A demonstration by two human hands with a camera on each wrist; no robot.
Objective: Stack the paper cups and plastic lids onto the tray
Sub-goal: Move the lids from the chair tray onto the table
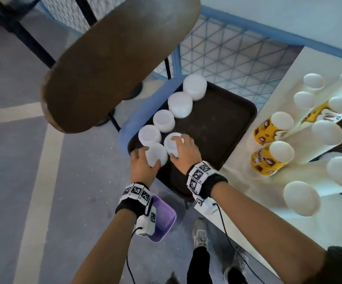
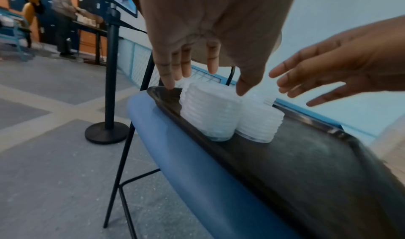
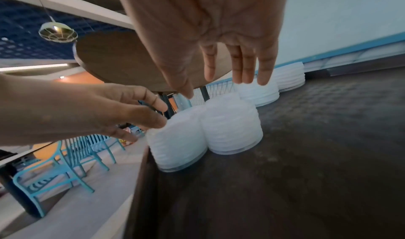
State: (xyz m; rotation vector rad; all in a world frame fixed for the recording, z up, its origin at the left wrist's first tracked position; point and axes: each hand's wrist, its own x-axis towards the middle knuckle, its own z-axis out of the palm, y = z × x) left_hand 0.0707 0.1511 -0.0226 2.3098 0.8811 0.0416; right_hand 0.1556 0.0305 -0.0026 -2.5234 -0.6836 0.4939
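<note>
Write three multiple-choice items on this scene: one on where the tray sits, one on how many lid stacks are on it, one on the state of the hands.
1. The tray rests on:
A. the floor
B. a blue chair seat
C. the white table

2. Stacks of white plastic lids on the tray:
A. three
B. six
C. nine

3. The left hand and right hand are:
A. open, fingers straight, at the two nearest stacks
B. clenched and empty
C. lifting paper cups

Answers:
1 B, the blue seat edge shows under the tray rim.
2 B, the head view shows six.
3 A, both wrist views show straight, spread fingers.
</note>
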